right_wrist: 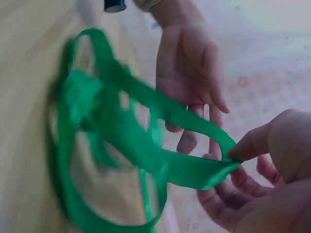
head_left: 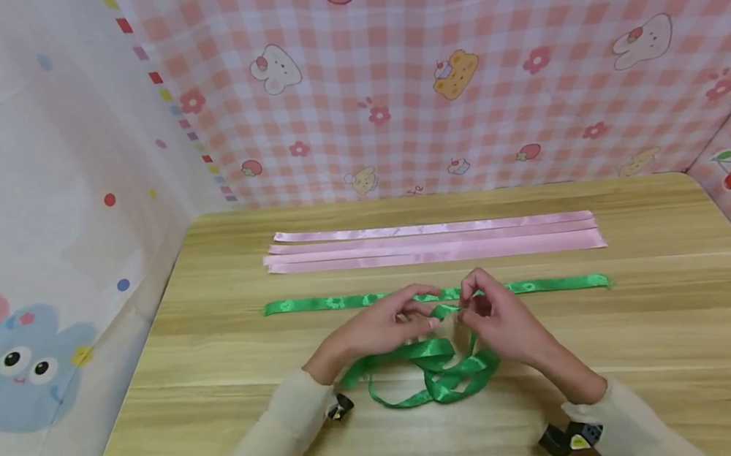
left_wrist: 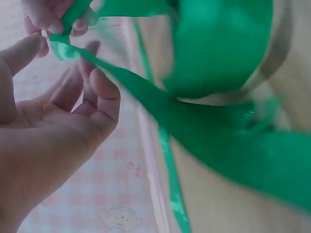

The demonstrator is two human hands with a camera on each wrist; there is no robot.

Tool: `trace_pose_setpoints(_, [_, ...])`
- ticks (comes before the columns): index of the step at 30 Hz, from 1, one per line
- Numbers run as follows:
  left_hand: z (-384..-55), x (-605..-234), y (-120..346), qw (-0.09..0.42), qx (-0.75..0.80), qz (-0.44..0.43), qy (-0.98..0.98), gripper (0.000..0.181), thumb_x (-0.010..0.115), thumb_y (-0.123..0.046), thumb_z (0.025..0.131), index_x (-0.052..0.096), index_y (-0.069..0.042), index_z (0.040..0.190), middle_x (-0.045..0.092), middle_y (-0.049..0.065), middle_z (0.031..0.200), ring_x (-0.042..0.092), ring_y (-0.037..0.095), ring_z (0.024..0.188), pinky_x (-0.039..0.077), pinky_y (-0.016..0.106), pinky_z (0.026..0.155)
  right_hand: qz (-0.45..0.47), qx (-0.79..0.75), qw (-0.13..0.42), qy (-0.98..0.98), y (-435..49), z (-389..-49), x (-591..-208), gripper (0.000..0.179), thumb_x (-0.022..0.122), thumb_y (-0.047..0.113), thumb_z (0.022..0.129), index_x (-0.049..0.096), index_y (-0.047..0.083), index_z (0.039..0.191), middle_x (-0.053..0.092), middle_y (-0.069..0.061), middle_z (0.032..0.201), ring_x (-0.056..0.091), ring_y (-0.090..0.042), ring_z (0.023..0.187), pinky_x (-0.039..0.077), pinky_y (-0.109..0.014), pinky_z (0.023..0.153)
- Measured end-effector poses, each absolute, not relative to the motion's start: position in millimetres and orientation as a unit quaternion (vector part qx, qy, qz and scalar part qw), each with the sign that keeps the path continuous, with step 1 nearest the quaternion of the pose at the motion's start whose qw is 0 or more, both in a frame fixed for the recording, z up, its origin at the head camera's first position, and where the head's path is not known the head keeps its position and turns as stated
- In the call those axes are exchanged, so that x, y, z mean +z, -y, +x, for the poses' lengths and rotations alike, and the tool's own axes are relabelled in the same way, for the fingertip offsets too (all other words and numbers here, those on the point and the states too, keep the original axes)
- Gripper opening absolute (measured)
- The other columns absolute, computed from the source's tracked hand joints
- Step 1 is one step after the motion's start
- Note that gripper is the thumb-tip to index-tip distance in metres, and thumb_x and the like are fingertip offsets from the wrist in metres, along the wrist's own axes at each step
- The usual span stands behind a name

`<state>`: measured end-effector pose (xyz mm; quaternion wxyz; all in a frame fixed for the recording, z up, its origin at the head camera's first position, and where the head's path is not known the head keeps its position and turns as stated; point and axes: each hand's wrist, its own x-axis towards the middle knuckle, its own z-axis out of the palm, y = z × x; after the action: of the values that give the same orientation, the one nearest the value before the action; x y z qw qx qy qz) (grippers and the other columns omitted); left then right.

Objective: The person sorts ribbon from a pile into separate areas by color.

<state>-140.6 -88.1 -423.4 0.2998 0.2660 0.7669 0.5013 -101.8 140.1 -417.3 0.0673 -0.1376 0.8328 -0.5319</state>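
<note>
A loose green satin ribbon (head_left: 450, 389) lies in tangled loops on the table, one part of it raised between the two hands. My right hand (head_left: 505, 321) pinches a folded part of this ribbon between thumb and fingertips, as the right wrist view shows at the ribbon's fold (right_wrist: 214, 175). Facing it, my left hand (head_left: 381, 323) hovers with parted thumb and loosely bent fingers. In the left wrist view, the ribbon (left_wrist: 146, 92) runs past the left fingertips (left_wrist: 106, 87); whether they touch it I cannot tell.
Just beyond the hands, a straight green ribbon strip (head_left: 320, 303) lies across the wooden table (head_left: 222, 388). Several pink ribbon strips (head_left: 434, 252) lie side by side farther back. A pink checked cloth (head_left: 329, 121) hangs behind the table's far edge.
</note>
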Motion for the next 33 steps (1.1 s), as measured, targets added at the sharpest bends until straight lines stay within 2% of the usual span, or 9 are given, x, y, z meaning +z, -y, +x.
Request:
trace_pose_setpoints(6, [-137.2,-401.1,91.8,0.277,0.569,0.285,-0.72,0.032,0.062,-0.015,0.099,0.055,-0.012,0.13,0.071,0.017,0.101,0.062,0.041,0.096,0.049,0.028,0.078,-0.196,-0.57,0.061,-0.795,-140.9,-98.8,-399.1,0.021,0.063,-0.004,0.091,0.048,0.004,0.104,0.053,-0.012,0.101,0.053,-0.023,0.084,0.048,-0.026,0.075])
trace_pose_setpoints(11, [-130.9,-377.6,100.2,0.216,0.604,0.294,-0.708,0.03,0.064,-0.007,0.096,0.056,-0.008,0.125,0.071,0.014,0.089,0.063,0.025,0.085,0.046,0.032,0.08,-0.256,-0.596,0.14,-0.748,-151.2,-98.7,-384.9,0.029,0.064,-0.001,0.093,0.045,0.004,0.114,0.049,-0.019,0.113,0.05,-0.015,0.069,0.045,-0.025,0.062])
trace_pose_setpoints(13, [-128.7,-368.0,104.8,0.206,0.624,0.297,-0.693,0.031,0.062,-0.003,0.096,0.054,-0.004,0.126,0.069,0.018,0.088,0.061,0.019,0.081,0.047,0.032,0.081,-0.266,-0.61,0.173,-0.726,-157.1,-98.8,-379.1,0.028,0.063,0.0,0.095,0.044,0.003,0.116,0.049,-0.018,0.114,0.05,-0.012,0.068,0.045,-0.025,0.06])
trace_pose_setpoints(17, [-125.7,-351.9,117.7,0.212,0.656,0.302,-0.659,0.035,0.059,0.001,0.096,0.049,0.0,0.129,0.067,0.013,0.09,0.057,0.018,0.07,0.051,0.029,0.068,-0.29,-0.63,0.189,-0.695,-169.6,-99.3,-366.9,0.021,0.057,-0.003,0.097,0.045,0.001,0.114,0.056,-0.009,0.103,0.05,-0.013,0.068,0.044,-0.028,0.056])
trace_pose_setpoints(20, [-125.0,-343.8,130.6,0.204,0.658,0.301,-0.66,0.035,0.06,0.0,0.096,0.049,-0.001,0.13,0.066,0.006,0.09,0.051,0.015,0.066,0.045,0.025,0.061,-0.312,-0.643,0.186,-0.674,-179.6,-99.6,-358.0,0.021,0.053,-0.008,0.096,0.046,0.003,0.112,0.059,-0.002,0.088,0.043,-0.019,0.061,0.039,-0.033,0.05])
trace_pose_setpoints(23, [-125.8,-338.8,143.6,0.17,0.642,0.298,-0.686,0.033,0.062,0.0,0.095,0.051,-0.001,0.127,0.067,0.007,0.086,0.049,0.014,0.066,0.039,0.024,0.061,-0.33,-0.659,0.183,-0.651,-189.0,-99.8,-350.1,0.026,0.049,-0.014,0.095,0.045,0.006,0.111,0.053,-0.003,0.075,0.036,-0.022,0.057,0.032,-0.035,0.047])
trace_pose_setpoints(26, [-126.6,-335.8,155.0,0.141,0.622,0.283,-0.716,0.031,0.064,-0.002,0.095,0.054,-0.002,0.124,0.066,0.008,0.081,0.055,0.015,0.068,0.044,0.025,0.065,-0.362,-0.672,0.164,-0.625,-197.2,-101.2,-345.7,0.031,0.044,-0.021,0.092,0.044,0.002,0.112,0.048,-0.007,0.071,0.035,-0.022,0.055,0.03,-0.035,0.045])
trace_pose_setpoints(31, [-126.6,-334.1,174.6,0.132,0.618,0.276,-0.724,0.03,0.061,-0.002,0.096,0.054,-0.001,0.125,0.065,0.003,0.08,0.059,0.015,0.074,0.05,0.027,0.075,-0.402,-0.682,0.147,-0.592,-209.1,-103.0,-343.4,0.032,0.036,-0.029,0.09,0.04,-0.008,0.113,0.043,-0.008,0.07,0.036,-0.022,0.055,0.029,-0.037,0.045])
trace_pose_setpoints(33, [-126.9,-334.5,183.2,0.138,0.626,0.282,-0.714,0.03,0.058,0.001,0.097,0.053,-0.001,0.126,0.066,0.002,0.084,0.054,0.013,0.072,0.047,0.024,0.07,-0.404,-0.683,0.146,-0.59,-213.8,-103.4,-343.4,0.033,0.034,-0.029,0.09,0.041,-0.007,0.113,0.045,-0.008,0.071,0.036,-0.022,0.055,0.028,-0.037,0.045])
